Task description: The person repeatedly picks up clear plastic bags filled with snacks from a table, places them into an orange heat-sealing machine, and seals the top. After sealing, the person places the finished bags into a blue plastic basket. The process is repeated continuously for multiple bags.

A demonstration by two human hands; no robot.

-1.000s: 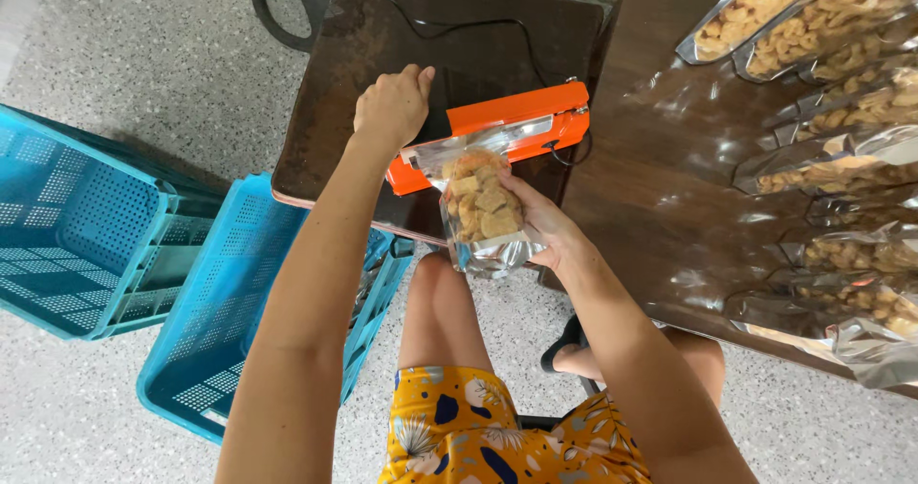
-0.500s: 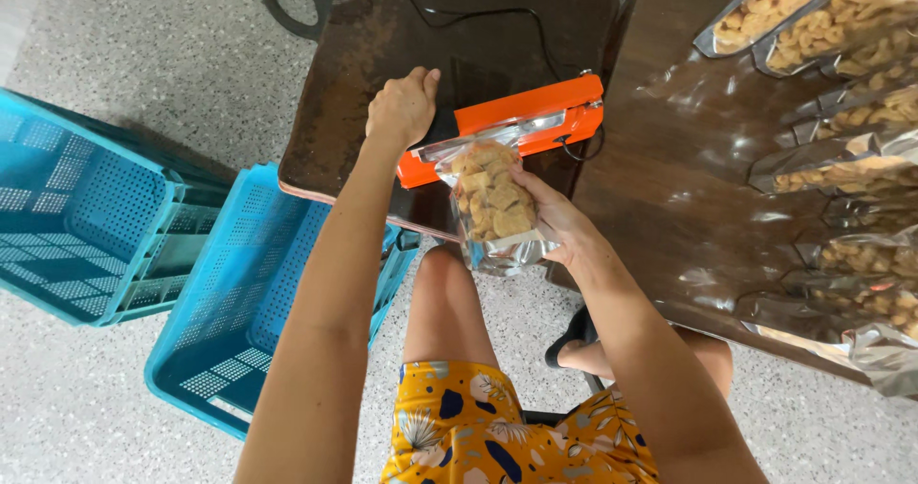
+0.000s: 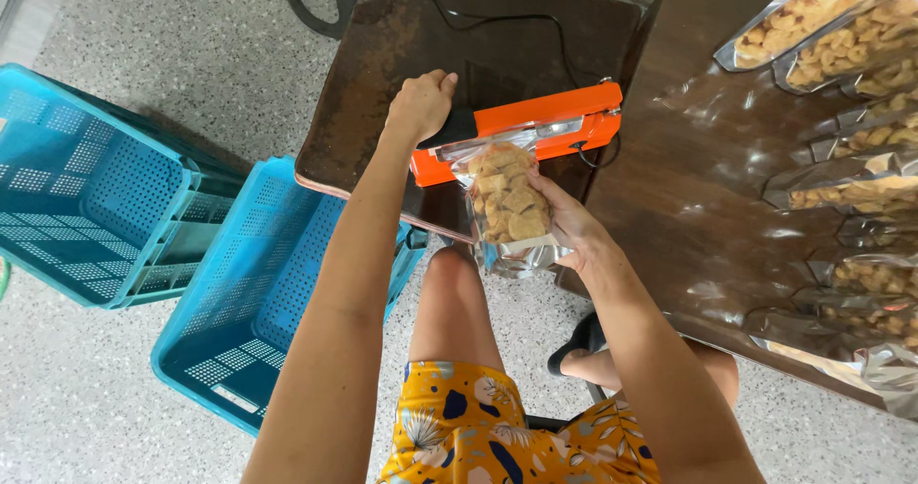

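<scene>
Left hand [image 3: 421, 106] closed in a fist, grip together, pressing on the black handle end of the orange sealer [image 3: 521, 130]. The sealer lies across the near part of a small dark worktop [image 3: 382, 82], its arm down on the mouth of a clear bag of snacks [image 3: 507, 202].

Right hand [image 3: 564, 216] holds the bag from the right side and underneath, grip clamped on it, thumb on the front face. The bag's top edge sits in the sealer; its body hangs out past the near edge of the worktop, above the person's knee. Contents are pale brown pieces; the bottom of the bag is silvery.

A black cord [image 3: 516, 20] runs from the sealer across the worktop toward the far edge.

To the right, a larger brown table [image 3: 698, 197] carries rows of filled bags [image 3: 841, 34], lying flat, well apart from the hands.

On the speckled floor [image 3: 143, 25] to the left, two blue crates [image 3: 258, 283], side by side, touching.
</scene>
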